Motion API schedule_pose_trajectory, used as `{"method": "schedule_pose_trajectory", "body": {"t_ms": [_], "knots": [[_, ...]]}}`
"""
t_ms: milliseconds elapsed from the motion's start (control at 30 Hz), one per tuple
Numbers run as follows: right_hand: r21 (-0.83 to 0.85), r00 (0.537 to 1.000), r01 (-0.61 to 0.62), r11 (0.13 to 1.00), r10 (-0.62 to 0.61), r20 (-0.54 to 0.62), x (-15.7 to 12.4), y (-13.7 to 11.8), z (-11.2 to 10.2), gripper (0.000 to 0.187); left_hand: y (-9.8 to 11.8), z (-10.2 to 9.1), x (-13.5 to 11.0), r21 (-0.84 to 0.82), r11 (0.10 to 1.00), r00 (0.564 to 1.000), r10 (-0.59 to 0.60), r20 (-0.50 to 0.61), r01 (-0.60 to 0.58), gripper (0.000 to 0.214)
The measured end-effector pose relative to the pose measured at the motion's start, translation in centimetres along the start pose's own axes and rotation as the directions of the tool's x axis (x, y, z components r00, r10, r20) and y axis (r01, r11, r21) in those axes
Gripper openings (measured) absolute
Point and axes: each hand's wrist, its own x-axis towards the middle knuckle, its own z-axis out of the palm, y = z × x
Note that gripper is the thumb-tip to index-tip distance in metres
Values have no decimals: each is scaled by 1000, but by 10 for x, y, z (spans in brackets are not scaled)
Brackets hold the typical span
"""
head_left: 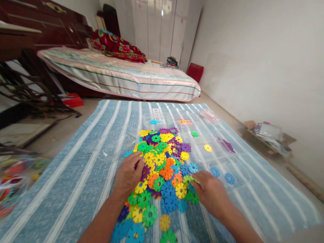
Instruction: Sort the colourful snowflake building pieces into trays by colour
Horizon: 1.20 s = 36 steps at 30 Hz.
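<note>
A heap of flat plastic snowflake discs (162, 168) in yellow, green, blue, orange and purple lies on a blue-and-white striped mat (83, 162). My left hand (128, 175) rests palm down on the heap's left edge, its fingers curled among yellow and purple discs. My right hand (210, 192) is at the heap's right edge, fingers pinched on a light green disc (192, 179). Clear plastic containers (227, 168) to the right hold a few sorted discs: blue, yellow, green, purple.
A bed (121, 76) with a striped cover and a red floral pillow stands beyond the mat. A cardboard box (265, 138) sits by the right wall. A bag of coloured pieces (15, 182) lies at the left edge. Dark wooden furniture fills the far left.
</note>
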Motion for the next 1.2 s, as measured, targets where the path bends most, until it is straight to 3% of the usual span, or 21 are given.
{"method": "schedule_pose_trajectory", "body": {"t_ms": [100,200,367,633,700,900,1200], "knots": [[-65,1000,-17,998,19,17,-26,-2,12,6,0,1,0,-2,1000,1000,-9,6,9,35],[-83,998,-61,995,60,-20,-39,-1,21,18,-1,1,0,-6,1000,1000,-19,4,19,35],[-101,995,-77,992,70,-66,-45,-3,30,26,-3,1,0,-10,1000,1000,-24,-2,24,34],[-73,995,-35,997,28,-92,-48,-6,30,12,-3,2,1,-8,1000,1000,-21,4,21,37],[-51,994,3,999,-9,-108,-49,-6,28,8,-3,1,1,-12,1000,1000,-16,10,16,37],[51,972,135,989,-123,-200,-48,-5,9,23,-4,1,3,-21,1000,1000,3,-15,-3,32],[211,986,11,977,24,-164,-28,15,-26,25,-4,2,3,-12,1000,1000,8,-15,-9,35]]}}
